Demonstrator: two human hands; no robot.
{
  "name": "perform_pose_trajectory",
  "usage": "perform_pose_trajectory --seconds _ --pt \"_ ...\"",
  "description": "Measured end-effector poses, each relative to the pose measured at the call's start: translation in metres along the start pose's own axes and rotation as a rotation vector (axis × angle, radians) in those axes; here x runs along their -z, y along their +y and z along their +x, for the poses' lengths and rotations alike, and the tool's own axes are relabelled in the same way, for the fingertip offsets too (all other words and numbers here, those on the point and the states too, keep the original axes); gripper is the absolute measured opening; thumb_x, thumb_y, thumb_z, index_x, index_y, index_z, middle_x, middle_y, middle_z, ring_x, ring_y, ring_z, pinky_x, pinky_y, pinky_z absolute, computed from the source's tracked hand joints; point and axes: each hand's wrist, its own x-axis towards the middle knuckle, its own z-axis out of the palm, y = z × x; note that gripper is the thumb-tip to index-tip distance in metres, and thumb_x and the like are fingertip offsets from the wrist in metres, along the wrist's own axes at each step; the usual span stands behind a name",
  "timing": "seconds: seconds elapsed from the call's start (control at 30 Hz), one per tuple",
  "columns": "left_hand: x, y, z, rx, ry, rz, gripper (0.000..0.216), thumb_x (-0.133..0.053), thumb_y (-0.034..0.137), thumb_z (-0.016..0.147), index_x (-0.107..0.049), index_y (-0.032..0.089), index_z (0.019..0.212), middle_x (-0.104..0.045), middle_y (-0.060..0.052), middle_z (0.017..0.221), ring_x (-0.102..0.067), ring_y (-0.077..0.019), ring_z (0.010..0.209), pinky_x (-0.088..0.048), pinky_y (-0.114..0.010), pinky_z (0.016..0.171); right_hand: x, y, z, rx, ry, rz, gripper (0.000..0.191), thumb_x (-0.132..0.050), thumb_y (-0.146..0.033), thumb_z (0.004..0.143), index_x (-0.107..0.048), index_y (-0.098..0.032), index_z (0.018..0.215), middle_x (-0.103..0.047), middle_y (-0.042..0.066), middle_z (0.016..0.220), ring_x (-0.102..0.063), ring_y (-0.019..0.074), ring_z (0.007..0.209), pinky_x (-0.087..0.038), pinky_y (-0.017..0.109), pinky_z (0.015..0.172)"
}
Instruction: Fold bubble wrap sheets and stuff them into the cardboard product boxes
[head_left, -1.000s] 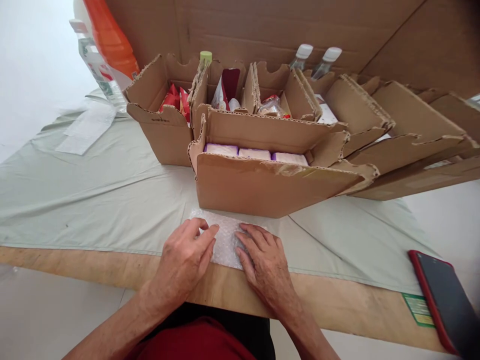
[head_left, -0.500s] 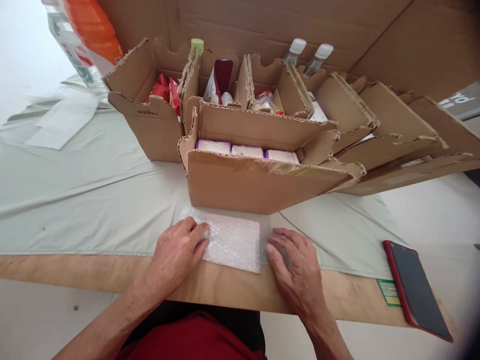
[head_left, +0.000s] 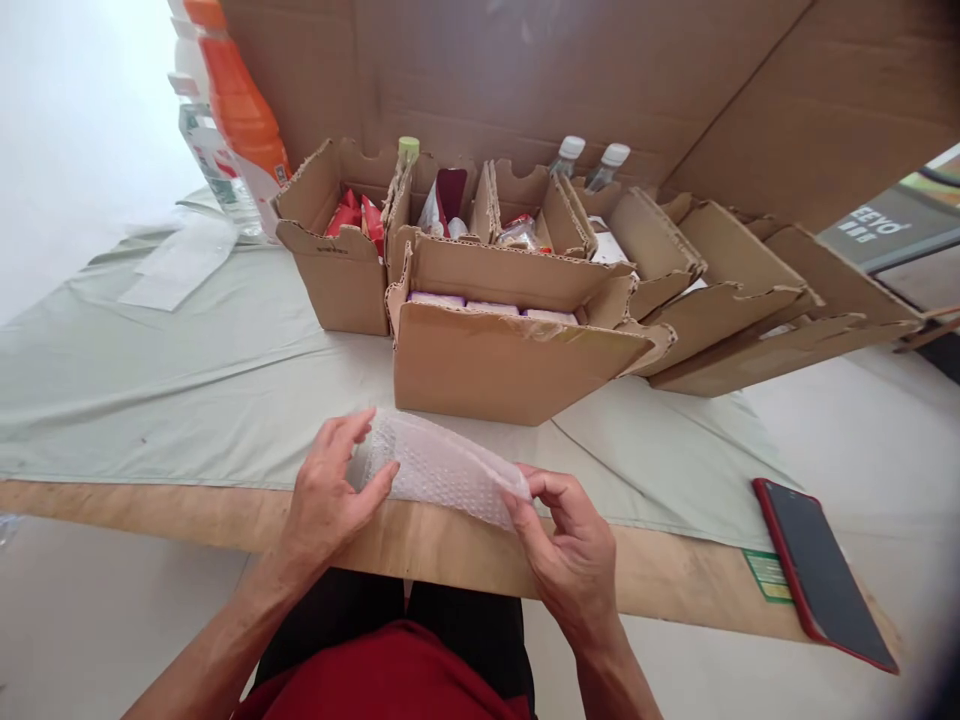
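A clear bubble wrap bag (head_left: 442, 465) lies along the front edge of the table, its right end raised and its upper layer bowed. My right hand (head_left: 566, 535) pinches that right end between thumb and fingers. At the other end, my left hand (head_left: 330, 490) is open, thumb and fingers apart around the bag's left edge; whether it touches the plastic I cannot tell. Just behind the bag stands a cardboard box (head_left: 510, 370) with several white and purple packs (head_left: 491, 308) in it.
More cardboard boxes (head_left: 349, 290) stand in a row behind, holding red packets and other goods. Bottles, one with orange drink (head_left: 244, 105), stand at the back left. A sheet of wrap (head_left: 180, 262) lies at left. A phone in a red case (head_left: 825, 575) rests at the right edge.
My right hand has moved left and taken hold of the bag's right end, lifting it. My left hand has come off the bag's top and opened. The view has tilted up.
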Motion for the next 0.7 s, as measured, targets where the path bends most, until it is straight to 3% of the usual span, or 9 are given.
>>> perform_pose_trajectory --seconds 0.13,0.2,0.27,0.33,0.43,0.5,0.57,0.63,0.7 --pt "0.015 -0.009 -0.003 0.250 -0.148 -0.319 0.088 -0.074 0.042 0.083 -0.029 0.029 0.158 -0.050 -0.014 0.152 -0.057 -0.0306 0.126 -0.046 -0.048 0.105 0.016 -0.030 0.004 0.227 -0.111 0.072 0.018 -0.060 -0.008 0.094 -0.059 -0.025 0.098 -0.075 0.000 0.096 -0.072 0.0142 0.088 -0.056 0.026 0.079" --pt "0.018 -0.012 -0.002 0.305 -0.234 -0.506 0.099 -0.079 0.048 0.079 -0.025 0.028 0.159 -0.048 -0.016 0.154 -0.054 -0.0333 0.132 -0.043 -0.049 0.108 0.024 -0.042 0.007 0.298 -0.172 0.137 0.020 -0.058 -0.006 0.094 -0.059 -0.025 0.099 -0.075 0.001 0.096 -0.072 0.0147 0.086 -0.057 0.028 0.077" --pt "0.019 -0.012 -0.002 0.331 -0.309 -0.693 0.102 -0.083 0.051 0.074 -0.029 0.027 0.157 -0.059 -0.014 0.140 -0.058 -0.0329 0.125 -0.047 -0.046 0.103 0.032 -0.049 0.010 0.313 -0.196 0.179 0.018 -0.057 -0.007 0.095 -0.059 -0.024 0.099 -0.074 0.001 0.095 -0.072 0.0152 0.085 -0.058 0.028 0.074" --pt "0.020 -0.008 -0.003 0.347 -0.412 -0.845 0.082 -0.083 0.052 0.076 -0.048 0.026 0.145 -0.068 -0.008 0.113 -0.065 -0.0276 0.107 -0.051 -0.038 0.091 0.038 -0.050 0.010 0.288 -0.170 0.171 0.016 -0.057 -0.009 0.095 -0.059 -0.024 0.098 -0.074 0.000 0.092 -0.072 0.0148 0.082 -0.059 0.027 0.072" --pt "0.023 0.007 -0.006 0.336 -0.488 -0.862 0.033 -0.076 0.047 0.085 -0.071 0.019 0.101 -0.063 -0.002 0.085 -0.061 -0.0171 0.080 -0.048 -0.027 0.072 0.044 -0.044 0.010 0.260 -0.091 0.055 0.015 -0.061 -0.010 0.094 -0.060 -0.025 0.096 -0.073 0.000 0.089 -0.073 0.0142 0.081 -0.058 0.023 0.071" --pt "0.029 0.022 -0.004 0.285 -0.406 -0.742 0.023 -0.071 0.041 0.090 -0.072 0.018 0.088 -0.062 -0.001 0.081 -0.057 -0.0139 0.072 -0.045 -0.025 0.065 0.049 -0.041 0.013 0.274 -0.055 -0.043 0.015 -0.064 -0.010 0.092 -0.062 -0.025 0.096 -0.073 0.000 0.090 -0.073 0.0143 0.081 -0.058 0.022 0.072" --pt "0.039 0.041 0.008 0.140 -0.251 -0.583 0.013 -0.068 0.033 0.093 -0.072 0.020 0.090 -0.065 0.000 0.083 -0.059 -0.0134 0.070 -0.045 -0.024 0.061 0.056 -0.045 0.023 0.322 -0.035 -0.113 0.016 -0.065 -0.012 0.092 -0.064 -0.025 0.099 -0.075 0.000 0.092 -0.073 0.0146 0.080 -0.059 0.023 0.073" --pt "0.051 0.062 0.030 -0.124 -0.056 -0.405 0.004 -0.068 0.023 0.092 -0.072 0.023 0.091 -0.070 0.000 0.089 -0.062 -0.0134 0.074 -0.046 -0.024 0.063 0.064 -0.054 0.042 0.388 0.013 -0.173 0.016 -0.067 -0.014 0.092 -0.065 -0.026 0.101 -0.076 0.000 0.094 -0.073 0.0152 0.079 -0.059 0.025 0.075" --pt "0.061 0.082 0.063 -0.414 0.153 -0.249 0.008 -0.070 0.016 0.088 -0.070 0.024 0.092 -0.072 0.000 0.095 -0.065 -0.0145 0.082 -0.048 -0.025 0.070 0.072 -0.066 0.071 0.435 0.150 -0.259 0.013 -0.069 -0.020 0.092 -0.068 -0.028 0.102 -0.077 -0.001 0.095 -0.073 0.0161 0.082 -0.058 0.027 0.078"
